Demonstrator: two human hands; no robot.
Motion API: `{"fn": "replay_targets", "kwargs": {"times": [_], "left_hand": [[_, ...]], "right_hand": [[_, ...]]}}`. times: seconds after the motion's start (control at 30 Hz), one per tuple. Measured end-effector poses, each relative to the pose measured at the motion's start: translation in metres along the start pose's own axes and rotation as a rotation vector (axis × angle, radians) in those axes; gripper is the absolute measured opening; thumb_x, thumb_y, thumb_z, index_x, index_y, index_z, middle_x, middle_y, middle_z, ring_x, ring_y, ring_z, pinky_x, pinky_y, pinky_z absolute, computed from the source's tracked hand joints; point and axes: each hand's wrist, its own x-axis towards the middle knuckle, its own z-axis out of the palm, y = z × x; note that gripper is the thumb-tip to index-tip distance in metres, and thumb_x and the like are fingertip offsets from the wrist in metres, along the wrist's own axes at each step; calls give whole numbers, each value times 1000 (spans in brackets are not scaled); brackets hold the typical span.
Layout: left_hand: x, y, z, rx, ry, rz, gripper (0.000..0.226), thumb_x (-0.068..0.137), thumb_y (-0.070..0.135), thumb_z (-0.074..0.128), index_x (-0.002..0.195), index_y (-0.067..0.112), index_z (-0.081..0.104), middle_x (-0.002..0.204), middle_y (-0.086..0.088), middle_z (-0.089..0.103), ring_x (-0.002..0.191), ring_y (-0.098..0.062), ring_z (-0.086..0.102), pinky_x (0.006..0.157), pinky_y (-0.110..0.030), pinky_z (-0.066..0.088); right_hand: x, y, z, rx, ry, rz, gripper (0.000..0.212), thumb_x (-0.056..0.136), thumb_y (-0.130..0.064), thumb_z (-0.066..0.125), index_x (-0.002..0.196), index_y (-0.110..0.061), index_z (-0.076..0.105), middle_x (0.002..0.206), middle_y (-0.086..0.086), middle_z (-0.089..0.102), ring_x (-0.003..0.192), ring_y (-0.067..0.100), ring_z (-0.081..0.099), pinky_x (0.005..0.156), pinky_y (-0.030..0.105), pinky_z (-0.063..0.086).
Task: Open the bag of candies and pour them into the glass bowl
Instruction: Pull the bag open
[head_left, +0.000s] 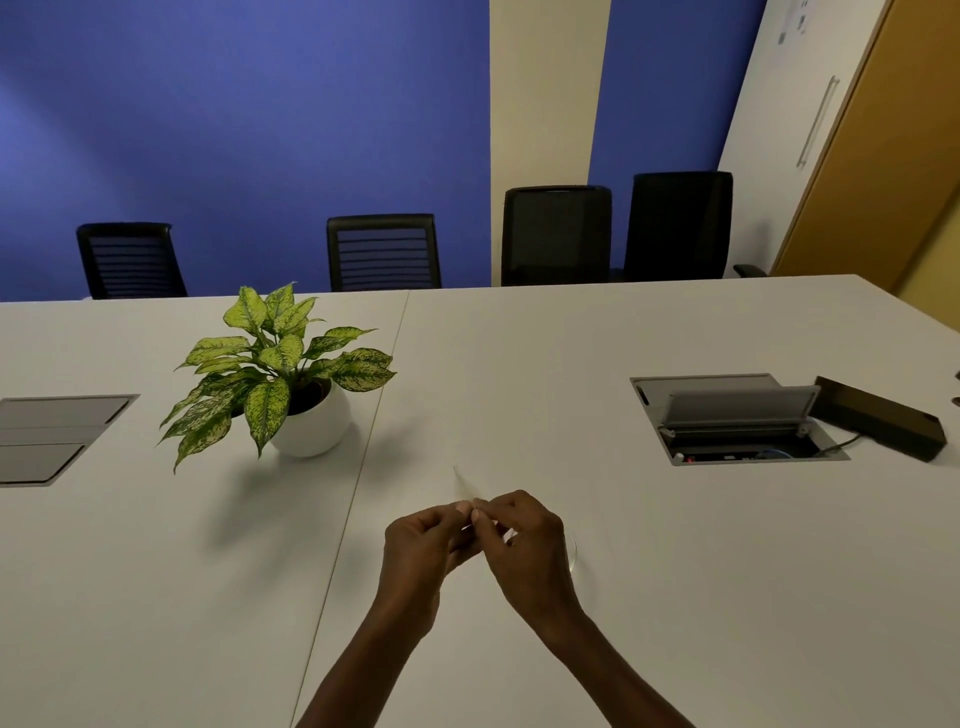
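One clear, thin bag sits pinched between two hands above the white counter; its top edge juts up and away, and its contents cannot be made out. The left hand and right hand both grip it, fingertips meeting. One glass bowl shows as a rim behind the right hand. One potted plant stands left; four black chairs line the far side.

White desk; blue wall with a cream strip; black chairs; plant with green leaves speckled pale yellow, in a white pot; black box; tan door.
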Motion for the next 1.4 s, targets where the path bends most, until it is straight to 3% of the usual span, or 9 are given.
{"fn": "replay_targets", "kwargs": {"times": [0.1, 0.3, 0.43, 0.67, 0.8, 1.1, 1.23, 1.4], "left_hand": [[1, -3, -4, 137, -48, 69, 20, 94, 13, 57, 96, 2, 75, 91, -16, 77, 90, -28, 75, 89, -44, 57], [-2, -6, -6, 31, -47, 39, 19, 92, 14, 61, 101, 0, 70, 92, -18, 77, 91, -30, 74, 87, -44, 57], [-5, -6, -6, -65, -62, -10, 24, 87, 15, 67, 106, 0, 69, 97, -19, 76, 94, -31, 74, 87, -41, 57], [-6, -5, -7, -139, -22, -82, 18, 89, 6, 61, 101, -3, 71, 94, -23, 76, 89, -34, 74, 82, -41, 58], [-9, -3, -3, -129, -5, -60, 17, 90, 1, 56, 89, 1, 74, 87, -19, 77, 85, -31, 75, 75, -35, 61], [-17, -12, 2, -152, -33, -81, 14, 87, 9, 65, 96, 2, 73, 91, -15, 78, 91, -24, 75, 80, -28, 60], [-16, -14, 3, -163, -25, -146, 17, 90, 2, 57, 97, -2, 72, 91, -17, 77, 91, -27, 74, 80, -32, 57], [-16, -11, 5, -137, 7, -154, 22, 89, -2, 55, 83, 2, 75, 84, -17, 78, 84, -27, 75, 76, -30, 56]], "right_hand": [[-1, -2, -4, 47, -12, 76, 12, 87, -24, 69, 93, -18, 78, 82, -4, 77, 71, 6, 67, 62, 6, 50], [0, -7, -7, 161, -58, 224, 9, 85, -18, 70, 86, -17, 79, 78, -4, 78, 77, 0, 68, 63, 7, 51], [-1, -12, -10, 331, -104, 348, 9, 85, -17, 71, 86, -13, 80, 77, 3, 78, 72, 10, 72, 62, 18, 57], [-4, -15, -11, 467, -134, 560, 10, 86, -15, 69, 85, -13, 79, 79, 4, 78, 78, 16, 73, 67, 23, 58], [-5, -16, -8, 377, -85, 544, 13, 87, -18, 67, 82, -12, 77, 78, 3, 76, 75, 12, 72, 60, 15, 54], [-10, -9, -9, 322, -110, 451, 12, 83, -5, 68, 85, -12, 76, 76, 2, 77, 71, 9, 73, 65, 20, 59], [-11, -6, -10, 300, -108, 472, 12, 81, -6, 68, 83, -13, 77, 76, 2, 77, 70, 9, 73, 62, 16, 57], [-10, -4, -10, 382, -82, 548, 10, 82, -3, 69, 87, -8, 76, 82, 6, 76, 75, 11, 72, 61, 13, 54]]}}
